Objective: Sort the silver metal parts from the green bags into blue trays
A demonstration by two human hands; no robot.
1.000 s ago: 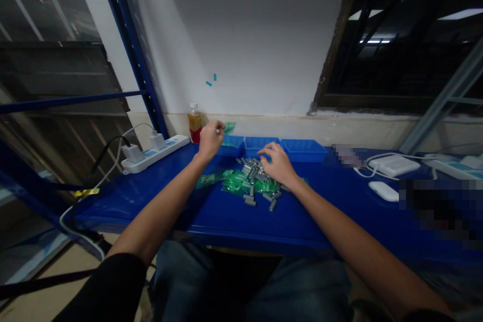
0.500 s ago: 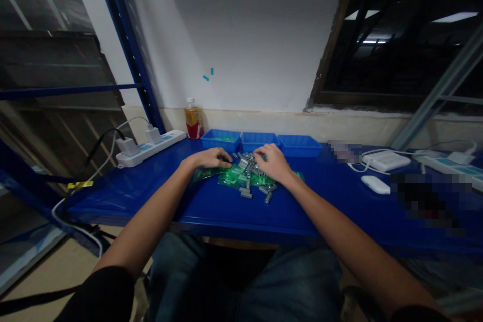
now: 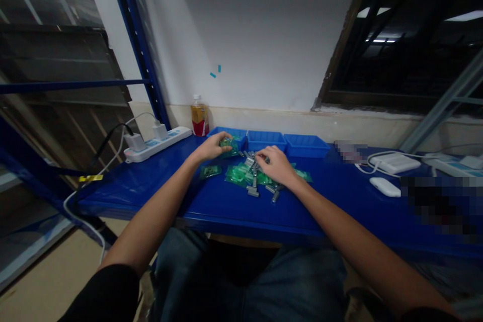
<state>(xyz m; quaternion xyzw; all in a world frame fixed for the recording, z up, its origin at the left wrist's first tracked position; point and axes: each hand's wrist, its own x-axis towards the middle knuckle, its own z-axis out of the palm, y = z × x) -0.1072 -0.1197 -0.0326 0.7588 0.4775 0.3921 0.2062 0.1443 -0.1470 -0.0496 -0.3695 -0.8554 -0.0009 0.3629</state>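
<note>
One green packet [image 3: 231, 148] is now hanging clamped in the grip of the left hand [image 3: 211, 148], near the left blue tray [image 3: 243, 146]; that hand is no longer hovering low beside the metal pieces [image 3: 253, 191], so the packet is apparently being parted from them. The right hand [image 3: 277, 165] is staying over those pieces on the desk [image 3: 215, 206]; whether its grip is clamping on any, I cannot tell.

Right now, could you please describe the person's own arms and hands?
The left hand and right hand are bare, without gloves; no watch or bracelet shows. A black sleeve ends partway up the left arm; a dark sleeve edge shows on the right arm.
</note>
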